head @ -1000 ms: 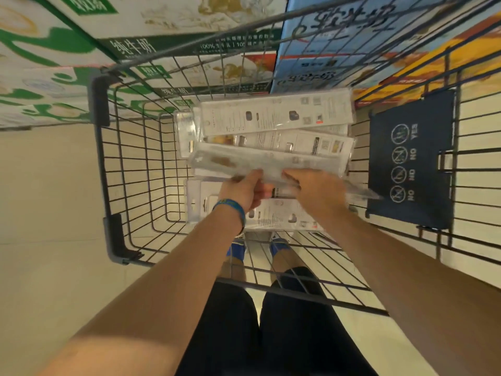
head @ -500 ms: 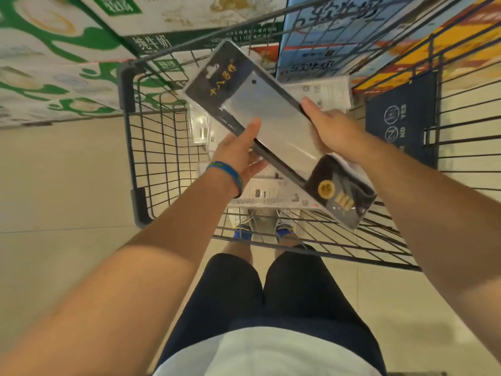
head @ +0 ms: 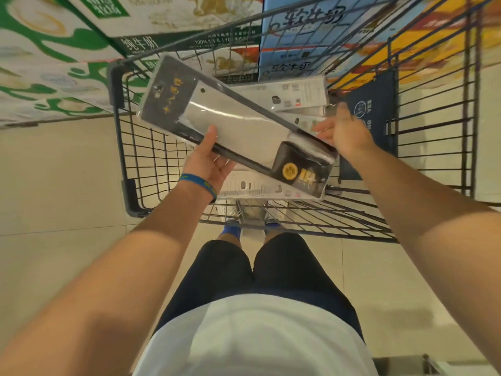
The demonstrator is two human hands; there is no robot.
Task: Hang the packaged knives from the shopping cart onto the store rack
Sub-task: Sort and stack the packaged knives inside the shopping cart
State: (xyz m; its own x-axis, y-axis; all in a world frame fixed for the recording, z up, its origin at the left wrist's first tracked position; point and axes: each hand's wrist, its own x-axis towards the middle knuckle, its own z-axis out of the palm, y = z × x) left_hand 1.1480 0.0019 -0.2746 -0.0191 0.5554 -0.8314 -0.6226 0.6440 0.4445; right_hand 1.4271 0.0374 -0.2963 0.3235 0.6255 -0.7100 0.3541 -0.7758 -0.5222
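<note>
My left hand (head: 208, 161) alone pinches the packaged knife (head: 235, 126) by one edge above the shopping cart (head: 119, 137); my right hand (head: 344, 128) is spread, gripping nothing. That slick pack could pivot and drop into it.

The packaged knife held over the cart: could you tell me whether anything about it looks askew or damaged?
No damage shows. The packaged knife slants diagonally over the shopping cart, gripped by the left hand at its lower edge; the right hand is open by its end. That grip looks slightly precarious.
</note>
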